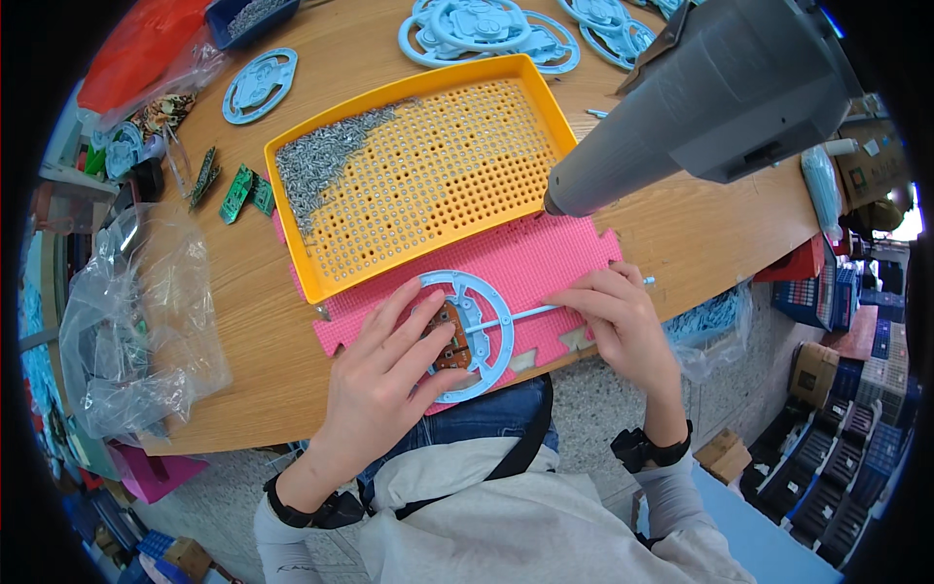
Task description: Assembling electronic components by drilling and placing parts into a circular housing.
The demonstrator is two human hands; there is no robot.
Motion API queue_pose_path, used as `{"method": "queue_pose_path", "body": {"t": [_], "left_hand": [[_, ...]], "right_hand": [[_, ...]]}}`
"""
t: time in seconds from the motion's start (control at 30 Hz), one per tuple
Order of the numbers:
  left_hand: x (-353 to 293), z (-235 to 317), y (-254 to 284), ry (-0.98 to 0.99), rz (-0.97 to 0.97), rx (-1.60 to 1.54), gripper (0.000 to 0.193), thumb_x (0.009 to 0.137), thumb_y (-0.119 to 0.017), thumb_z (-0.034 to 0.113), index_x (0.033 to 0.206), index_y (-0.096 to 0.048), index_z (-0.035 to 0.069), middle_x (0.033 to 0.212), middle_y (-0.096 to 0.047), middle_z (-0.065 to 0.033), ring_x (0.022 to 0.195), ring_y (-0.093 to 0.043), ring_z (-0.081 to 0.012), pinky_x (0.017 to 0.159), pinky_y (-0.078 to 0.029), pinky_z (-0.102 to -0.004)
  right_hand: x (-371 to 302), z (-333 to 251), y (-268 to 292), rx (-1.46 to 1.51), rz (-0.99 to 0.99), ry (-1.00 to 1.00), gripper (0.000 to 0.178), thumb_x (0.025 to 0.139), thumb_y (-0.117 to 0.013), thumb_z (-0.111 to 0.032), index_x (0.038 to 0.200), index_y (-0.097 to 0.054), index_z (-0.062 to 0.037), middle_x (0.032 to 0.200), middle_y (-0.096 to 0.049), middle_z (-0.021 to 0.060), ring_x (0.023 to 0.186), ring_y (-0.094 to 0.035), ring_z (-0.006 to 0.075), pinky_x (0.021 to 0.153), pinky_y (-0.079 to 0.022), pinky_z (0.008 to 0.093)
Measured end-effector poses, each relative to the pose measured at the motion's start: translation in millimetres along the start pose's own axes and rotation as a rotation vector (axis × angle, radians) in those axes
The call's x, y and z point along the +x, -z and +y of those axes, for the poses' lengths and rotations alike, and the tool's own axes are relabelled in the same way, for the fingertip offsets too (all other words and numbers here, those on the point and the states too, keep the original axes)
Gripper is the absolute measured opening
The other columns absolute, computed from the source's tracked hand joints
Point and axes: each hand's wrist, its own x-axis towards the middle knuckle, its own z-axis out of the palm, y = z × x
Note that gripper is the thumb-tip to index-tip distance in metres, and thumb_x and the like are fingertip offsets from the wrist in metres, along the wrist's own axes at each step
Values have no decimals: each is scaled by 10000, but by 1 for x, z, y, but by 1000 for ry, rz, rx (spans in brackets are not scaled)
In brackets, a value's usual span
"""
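A light-blue plastic toy steering wheel [498, 366] lies on a pink foam mat [545, 249], with a brown circuit board [454, 348] inside its ring. My left hand [386, 375] grips the wheel, its fingers over the board and the left side of the ring and its thumb near the bottom. A thin light-blue rod [532, 312] crosses the right side of the ring; its left end reaches the wheel's middle part. Closed on that rod, my right hand [620, 321] pinches it right of the wheel. The rod's right tip shows beyond the fingers.
Beyond the mat sits a yellow tray [425, 276] with a perforated plate and loose screws [326, 161]. A large grey tool [671, 127] hangs over its right corner. Left are green circuit boards [236, 195] and a clear plastic bag [146, 331]. More wheels [261, 86] lie at the back.
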Motion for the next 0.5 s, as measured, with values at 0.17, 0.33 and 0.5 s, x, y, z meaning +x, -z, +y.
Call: {"method": "queue_pose_path", "body": {"t": [0.17, 0.33, 0.5], "left_hand": [[3, -1, 3, -51, 27, 109, 443, 672, -823, 259, 1021, -675, 30, 1208, -628, -119, 1187, -558, -331, 896, -519, -419], [9, -8, 5, -137, 25, 108, 425, 664, -817, 286, 986, -673, 49, 1161, -629, -101, 1118, -576, -312, 853, -533, -369], [14, -15, 7, -173, 1, 57, 414, 660, -812, 271, 970, -661, 42, 1141, -609, -89, 1058, -571, -316, 820, -536, -368]], "right_hand": [[12, 0, 0, 9, -31, 17, 343, 746, -613, 13, 1050, -708, -114, 889, -617, 47, 851, -581, 203, 856, -378, 331], [11, 3, -10, 34, 37, 3, 269, 732, -652, -1, 965, -729, -112, 888, -585, 43, 846, -571, 216, 792, -411, 340], [12, 1, -10, -26, 37, -25, 260, 711, -673, 3, 930, -741, -119, 885, -587, 30, 862, -551, 217, 809, -399, 349]]}}
